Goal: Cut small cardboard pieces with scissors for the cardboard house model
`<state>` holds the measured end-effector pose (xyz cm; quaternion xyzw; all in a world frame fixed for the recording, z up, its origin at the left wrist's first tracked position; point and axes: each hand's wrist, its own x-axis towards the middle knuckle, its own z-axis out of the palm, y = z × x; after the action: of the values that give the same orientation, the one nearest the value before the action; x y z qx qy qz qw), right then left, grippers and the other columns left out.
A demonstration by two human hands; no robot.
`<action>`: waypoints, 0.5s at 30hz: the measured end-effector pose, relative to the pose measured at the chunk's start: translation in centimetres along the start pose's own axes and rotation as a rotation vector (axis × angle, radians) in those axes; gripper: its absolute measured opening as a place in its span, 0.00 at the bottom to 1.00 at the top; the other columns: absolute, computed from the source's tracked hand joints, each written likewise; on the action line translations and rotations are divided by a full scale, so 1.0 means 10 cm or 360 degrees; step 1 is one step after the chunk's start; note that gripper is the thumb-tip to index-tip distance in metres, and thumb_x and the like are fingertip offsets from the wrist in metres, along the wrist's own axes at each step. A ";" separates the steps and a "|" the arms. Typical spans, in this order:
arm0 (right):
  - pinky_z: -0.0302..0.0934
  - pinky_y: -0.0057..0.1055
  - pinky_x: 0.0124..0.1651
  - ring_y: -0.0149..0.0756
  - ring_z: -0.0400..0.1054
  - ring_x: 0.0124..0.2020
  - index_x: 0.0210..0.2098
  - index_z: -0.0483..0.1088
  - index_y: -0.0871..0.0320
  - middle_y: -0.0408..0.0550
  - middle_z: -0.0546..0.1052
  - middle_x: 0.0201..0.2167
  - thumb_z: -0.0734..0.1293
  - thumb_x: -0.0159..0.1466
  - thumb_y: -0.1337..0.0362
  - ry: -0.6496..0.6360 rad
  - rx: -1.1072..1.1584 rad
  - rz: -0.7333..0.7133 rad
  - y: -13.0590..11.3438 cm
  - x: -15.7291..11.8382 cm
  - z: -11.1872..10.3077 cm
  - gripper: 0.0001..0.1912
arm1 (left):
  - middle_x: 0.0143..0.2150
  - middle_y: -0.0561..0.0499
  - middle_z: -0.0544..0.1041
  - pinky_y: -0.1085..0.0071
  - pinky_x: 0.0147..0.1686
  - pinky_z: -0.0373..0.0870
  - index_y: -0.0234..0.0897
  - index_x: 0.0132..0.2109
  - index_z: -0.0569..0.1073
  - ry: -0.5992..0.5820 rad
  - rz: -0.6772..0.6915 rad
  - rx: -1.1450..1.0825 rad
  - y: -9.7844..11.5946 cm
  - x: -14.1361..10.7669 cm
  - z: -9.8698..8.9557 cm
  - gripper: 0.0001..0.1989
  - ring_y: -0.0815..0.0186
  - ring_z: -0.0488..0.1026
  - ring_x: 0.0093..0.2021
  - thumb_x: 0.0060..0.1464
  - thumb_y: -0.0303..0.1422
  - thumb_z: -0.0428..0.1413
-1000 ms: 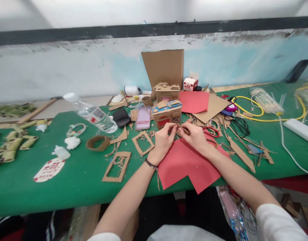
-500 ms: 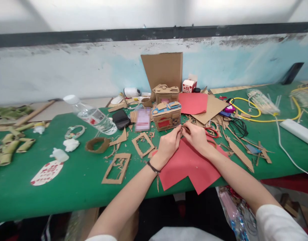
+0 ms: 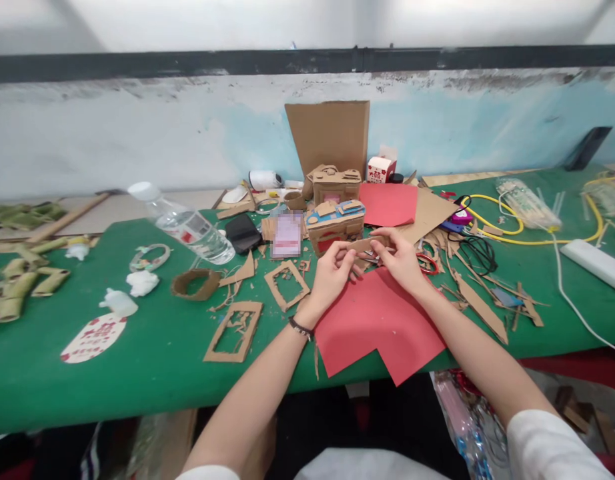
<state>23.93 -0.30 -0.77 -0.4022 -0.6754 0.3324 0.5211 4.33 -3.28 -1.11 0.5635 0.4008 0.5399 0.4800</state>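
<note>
Between my two hands is a small strip of brown cardboard. My left hand pinches its left end, and my right hand grips the right end, fingers partly covering it. Below them lies a sheet of red paper with a notch cut in its near edge. Just behind my hands stands a cardboard camera model with blue and red patches. A second cardboard camera model is behind that one. Red-handled scissors lie beside my right hand, partly hidden by it.
Cardboard frames, a cardboard ring and a tilted water bottle are to the left. Cardboard scraps, a yellow cable and a white power strip lie right. A cardboard sheet leans on the wall.
My hands have moved slightly apart, and the fingers have loosened from a tight bunch. More of the cardboard strip now shows between them.
</note>
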 end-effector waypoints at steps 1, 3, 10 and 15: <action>0.75 0.37 0.41 0.42 0.79 0.38 0.58 0.75 0.50 0.48 0.83 0.45 0.72 0.73 0.47 0.0009 0.0037 0.0012 0.01 0.01 -0.01 0.20 | 0.44 0.46 0.86 0.70 0.21 0.77 0.41 0.50 0.71 -0.0081 -0.0032 -0.0020 0.02 0.00 -0.01 0.22 0.62 0.84 0.26 0.66 0.53 0.62; 0.75 0.37 0.40 0.41 0.78 0.37 0.65 0.69 0.49 0.47 0.82 0.41 0.70 0.74 0.46 0.0031 0.0092 0.0033 0.04 0.02 -0.01 0.26 | 0.40 0.47 0.86 0.71 0.21 0.76 0.40 0.49 0.71 -0.0098 -0.0012 0.0002 0.10 -0.02 -0.04 0.23 0.63 0.83 0.25 0.65 0.55 0.62; 0.65 0.56 0.62 0.59 0.72 0.59 0.48 0.79 0.55 0.60 0.82 0.52 0.69 0.75 0.43 -0.0318 -0.1094 -0.0300 0.13 -0.01 0.00 0.21 | 0.21 0.60 0.66 0.73 0.19 0.61 0.42 0.36 0.69 0.0601 0.0405 0.0486 0.33 -0.03 -0.40 0.25 0.71 0.66 0.17 0.70 0.58 0.56; 0.59 0.62 0.64 0.66 0.64 0.66 0.57 0.80 0.58 0.66 0.78 0.59 0.75 0.70 0.43 -0.0465 -0.1600 -0.0486 0.10 -0.07 0.09 0.27 | 0.22 0.54 0.68 0.68 0.27 0.53 0.40 0.32 0.74 0.0411 0.0515 0.1501 0.34 0.01 -0.65 0.24 0.66 0.65 0.23 0.72 0.52 0.55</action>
<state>23.36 -0.50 -2.18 -0.4487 -0.8672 -0.0584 0.2077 -2.35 -3.24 1.94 0.7022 0.5644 0.4330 0.0306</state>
